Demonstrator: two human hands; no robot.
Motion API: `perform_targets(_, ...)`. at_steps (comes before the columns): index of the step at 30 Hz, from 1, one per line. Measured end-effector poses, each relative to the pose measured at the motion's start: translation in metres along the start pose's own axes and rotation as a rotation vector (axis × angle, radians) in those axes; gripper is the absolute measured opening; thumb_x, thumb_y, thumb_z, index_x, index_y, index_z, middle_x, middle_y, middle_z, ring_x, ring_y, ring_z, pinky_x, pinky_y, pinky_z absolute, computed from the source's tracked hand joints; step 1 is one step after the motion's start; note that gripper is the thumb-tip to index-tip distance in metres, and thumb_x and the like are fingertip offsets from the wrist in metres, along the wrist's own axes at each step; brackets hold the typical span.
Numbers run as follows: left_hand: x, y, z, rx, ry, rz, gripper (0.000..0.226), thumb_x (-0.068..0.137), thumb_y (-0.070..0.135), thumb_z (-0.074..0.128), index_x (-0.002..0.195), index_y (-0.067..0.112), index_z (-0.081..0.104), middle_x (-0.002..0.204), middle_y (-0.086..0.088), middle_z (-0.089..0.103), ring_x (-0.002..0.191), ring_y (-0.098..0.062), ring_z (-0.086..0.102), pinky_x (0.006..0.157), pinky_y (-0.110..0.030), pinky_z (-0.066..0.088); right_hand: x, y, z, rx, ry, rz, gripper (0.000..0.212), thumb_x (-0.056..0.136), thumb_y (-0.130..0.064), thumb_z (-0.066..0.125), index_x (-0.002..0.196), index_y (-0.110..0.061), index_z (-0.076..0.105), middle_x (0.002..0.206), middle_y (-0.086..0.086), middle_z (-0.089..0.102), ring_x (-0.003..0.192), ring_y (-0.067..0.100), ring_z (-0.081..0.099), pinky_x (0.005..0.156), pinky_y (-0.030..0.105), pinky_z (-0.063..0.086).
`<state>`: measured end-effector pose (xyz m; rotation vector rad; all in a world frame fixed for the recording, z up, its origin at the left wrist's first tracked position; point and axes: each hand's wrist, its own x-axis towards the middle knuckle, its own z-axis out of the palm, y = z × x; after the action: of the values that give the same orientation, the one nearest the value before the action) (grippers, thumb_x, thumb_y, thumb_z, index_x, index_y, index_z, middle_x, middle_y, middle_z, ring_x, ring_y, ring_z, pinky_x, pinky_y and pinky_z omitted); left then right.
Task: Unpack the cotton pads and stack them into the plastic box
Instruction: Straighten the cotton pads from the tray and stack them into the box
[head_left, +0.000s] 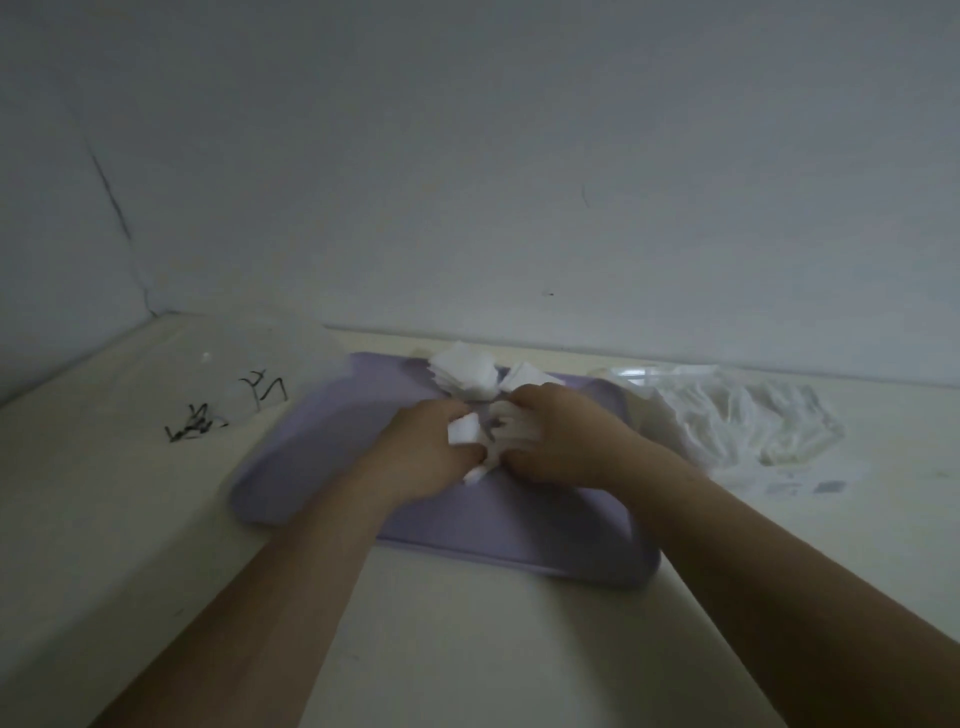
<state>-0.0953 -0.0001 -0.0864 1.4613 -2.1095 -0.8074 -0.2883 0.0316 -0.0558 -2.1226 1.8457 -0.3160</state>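
Hands (426, 447) (561, 441) around cotton pads (498, 436)

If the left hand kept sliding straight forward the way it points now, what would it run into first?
Most likely the loose pile of white cotton pads at the purple tray's far edge, just beyond the left hand. Depth is hard to judge; behind them is only the wall.

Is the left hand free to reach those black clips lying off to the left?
Probably not right now: the left hand is gripping cotton pads together with the right hand. Nothing blocks the way to the black clips.
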Motion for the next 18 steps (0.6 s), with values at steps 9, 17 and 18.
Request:
perform_targets(9,-0.014,0.004,-0.007,-0.249,0.053,-0.058,0.021,0.086,0.020,0.081,0.093,0.007,0.065,0.080,-0.001,0.068,0.069,-0.013,0.062,0.051,-0.017,0.046,-0.007,0.024,0.013,0.404,0.154,0.013,0.025,0.086,-0.017,0.072,0.112,-0.016,0.071,0.093,-0.002,0.073,0.080,0.014,0.070,0.065,0.015,0.048)
perform_targets(17,-0.012,0.017,-0.007,-0.846,0.205,-0.052,0.021,0.092,0.016,0.077,0.112,0.018,0.070,0.078,0.001,0.071,0.054,-0.014,0.054,0.049,-0.025,0.038,-0.010,0.046,0.023,1.044,0.296,0.052,0.040,0.077,-0.020,0.083,0.116,-0.015,0.076,0.107,0.012,0.081,0.098,0.030,0.078,0.080,0.046,0.063)
perform_targets(18,-0.011,0.019,-0.006,-0.879,0.197,-0.034,0.021,0.093,0.014,0.075,0.113,0.016,0.069,0.080,0.000,0.072,0.057,-0.015,0.056,0.048,-0.025,0.039,-0.012,0.047,0.021,1.078,0.282,0.039,0.037,0.081,-0.014,0.085,0.117,-0.015,0.076,0.108,0.011,0.081,0.098,0.028,0.078,0.080,0.044,0.062)
